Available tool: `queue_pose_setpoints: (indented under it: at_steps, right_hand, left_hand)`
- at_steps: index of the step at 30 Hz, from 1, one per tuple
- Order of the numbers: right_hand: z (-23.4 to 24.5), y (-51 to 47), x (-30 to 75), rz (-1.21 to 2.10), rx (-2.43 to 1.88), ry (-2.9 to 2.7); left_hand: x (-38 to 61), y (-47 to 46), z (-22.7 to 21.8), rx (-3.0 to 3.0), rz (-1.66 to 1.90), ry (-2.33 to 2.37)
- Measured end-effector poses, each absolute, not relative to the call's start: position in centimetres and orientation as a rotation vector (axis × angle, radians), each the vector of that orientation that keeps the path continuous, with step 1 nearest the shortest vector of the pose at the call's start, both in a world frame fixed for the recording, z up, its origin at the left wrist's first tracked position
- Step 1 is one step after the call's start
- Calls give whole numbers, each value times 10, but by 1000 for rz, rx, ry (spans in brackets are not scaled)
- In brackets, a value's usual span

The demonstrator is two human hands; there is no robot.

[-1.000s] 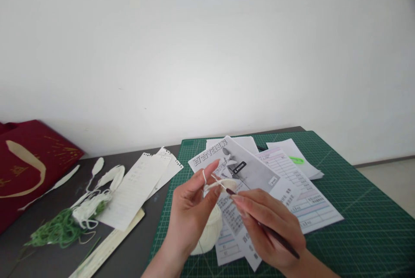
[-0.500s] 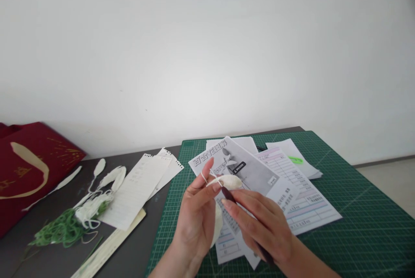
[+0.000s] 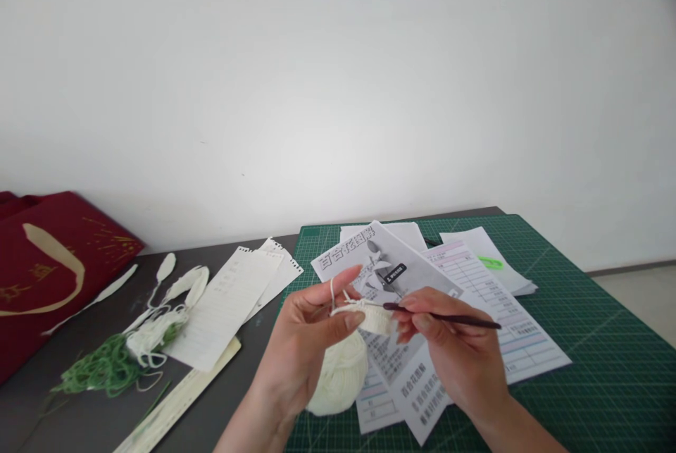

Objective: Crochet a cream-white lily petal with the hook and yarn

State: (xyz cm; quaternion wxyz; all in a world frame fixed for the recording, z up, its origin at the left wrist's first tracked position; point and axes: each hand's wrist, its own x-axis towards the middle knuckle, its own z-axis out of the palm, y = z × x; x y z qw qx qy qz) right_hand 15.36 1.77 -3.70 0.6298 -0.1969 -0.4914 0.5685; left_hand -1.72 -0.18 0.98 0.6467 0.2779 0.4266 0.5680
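Observation:
My left hand [image 3: 303, 337] pinches a small white crochet piece [image 3: 376, 319] between thumb and fingers, with white yarn looped over its raised index finger. In my right hand [image 3: 459, 347] is a dark brown crochet hook [image 3: 448, 317], gripped like a pen and lying nearly level. Its tip end meets the top edge of the crochet piece; the exact stitch is too small to make out. Below and partly behind my left hand rests a ball of white yarn [image 3: 338, 375]. Printed sheets with a flower picture [image 3: 422, 273] lie beneath both hands.
A green cutting mat [image 3: 596, 340] carries the papers and a bright green clip [image 3: 491, 263]. On the dark table to the left are green yarn [image 3: 100, 372], white crocheted petals [image 3: 166, 266], torn notebook sheets [image 3: 224, 301] and a dark red bag [image 3: 68, 263]. A white wall stands behind.
My right hand has turned the hook from steeply slanted to nearly level and moved right. My left hand has tilted, lowering the crochet piece and exposing more of the yarn ball.

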Motion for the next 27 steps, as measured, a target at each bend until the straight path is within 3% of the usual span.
queue_pose_setpoints:
  at_steps: [18,27]
  right_hand:
    - [-22,24,177,1270,-381,-1298]
    - [-27,30,161,1824,-531,-662]
  left_hand:
    - [-34,-4,16,655,1048,878]
    - [-23,-6,13,1233,1235,981]
